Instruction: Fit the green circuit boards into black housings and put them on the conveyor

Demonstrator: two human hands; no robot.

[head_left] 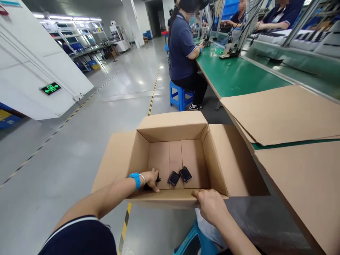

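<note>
An open cardboard box (217, 156) stands in front of me with its flaps spread. My left hand (152, 179), a blue band on its wrist, reaches down into the box's near left corner and closes on a small black part (157, 180). Two more small black parts (173, 177) (185, 174) lie on the box floor just right of it. My right hand (209, 203) grips the box's near rim.
Flat cardboard sheets (284, 113) lie on the green workbench (236, 76) to the right. A person sits on a blue stool (180, 97) at that bench, with other people farther along. A blue stool and plastic bag (207, 230) sit below my right hand. Grey floor lies left.
</note>
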